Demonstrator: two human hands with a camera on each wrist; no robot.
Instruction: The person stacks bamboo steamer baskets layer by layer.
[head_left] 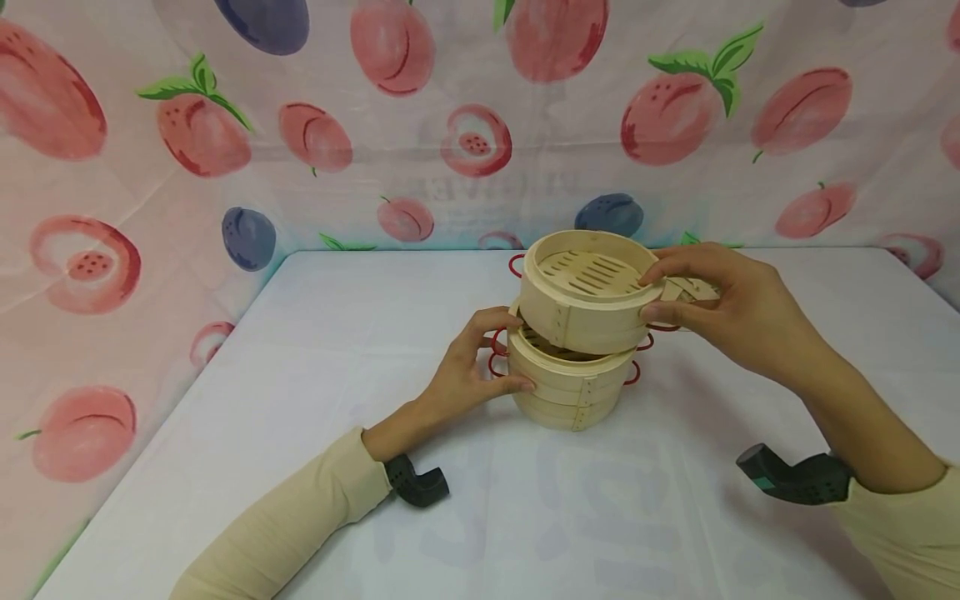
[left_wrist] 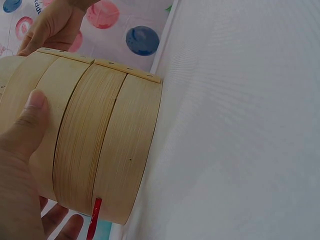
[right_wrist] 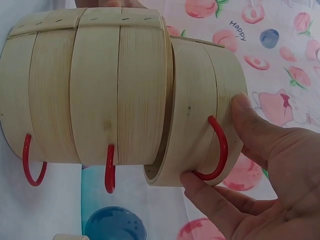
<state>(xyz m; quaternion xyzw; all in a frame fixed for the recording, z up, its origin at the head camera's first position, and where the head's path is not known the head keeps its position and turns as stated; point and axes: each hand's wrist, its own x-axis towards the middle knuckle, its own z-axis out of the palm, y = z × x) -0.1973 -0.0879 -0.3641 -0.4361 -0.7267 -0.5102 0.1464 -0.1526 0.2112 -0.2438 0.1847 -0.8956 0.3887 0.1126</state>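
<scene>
My right hand (head_left: pixel 738 312) pinches the right rim of a round bamboo steamer basket (head_left: pixel 585 321), thumb outside and fingers over the edge. Slatted inside, this basket sits tilted and shifted to the right on top of a stack of two bamboo steamer baskets (head_left: pixel 570 404). The right wrist view shows a gap between the upper basket (right_wrist: pixel 192 110) and the stack (right_wrist: pixel 97 95), with red loop handles on each tier. Around the stack's left side, my left hand (head_left: pixel 472 358) grips with its thumb on the front wall; its other fingers are partly hidden behind.
Behind my right hand lies a woven bamboo piece (head_left: pixel 690 289), mostly hidden, probably a steamer lid. A white cloth covers the table (head_left: pixel 360 333). A fruit-print curtain (head_left: pixel 555 167) hangs along the back and left side.
</scene>
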